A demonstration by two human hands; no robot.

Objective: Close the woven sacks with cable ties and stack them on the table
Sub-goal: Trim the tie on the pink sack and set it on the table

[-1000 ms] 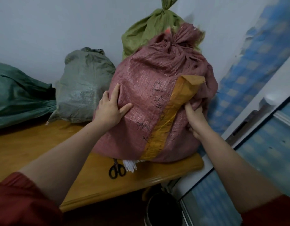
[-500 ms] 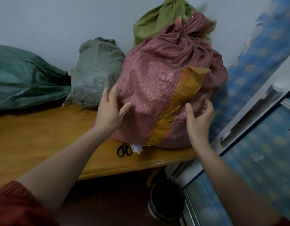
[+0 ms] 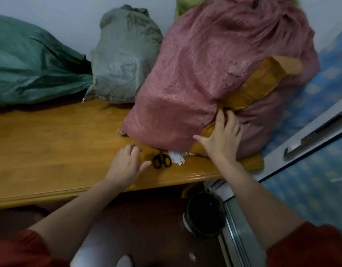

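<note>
A big pink woven sack [image 3: 214, 78] with a strip of yellow-brown tape [image 3: 260, 81] stands on the right end of the wooden table [image 3: 56, 143]. My right hand [image 3: 222, 139] presses flat against its lower front, fingers spread. My left hand [image 3: 126, 164] hovers low over the table beside black scissors [image 3: 161, 160], fingers loosely curled and holding nothing. A bundle of white cable ties [image 3: 178, 158] pokes out from under the sack. A grey-green sack [image 3: 126, 54] and a dark green sack [image 3: 31, 62] lie behind on the table. A light green sack [image 3: 182, 6] peeks out behind the pink one.
A wall runs behind the table. A blue patterned sliding door with a grey frame and handle [image 3: 310, 135] stands at the right. A dark bucket [image 3: 204, 214] sits on the floor under the table's right corner.
My left hand has left the pink sack and dropped to the table next to the scissors. My right hand has moved in to press on the sack's lower front. The view has tilted down.
</note>
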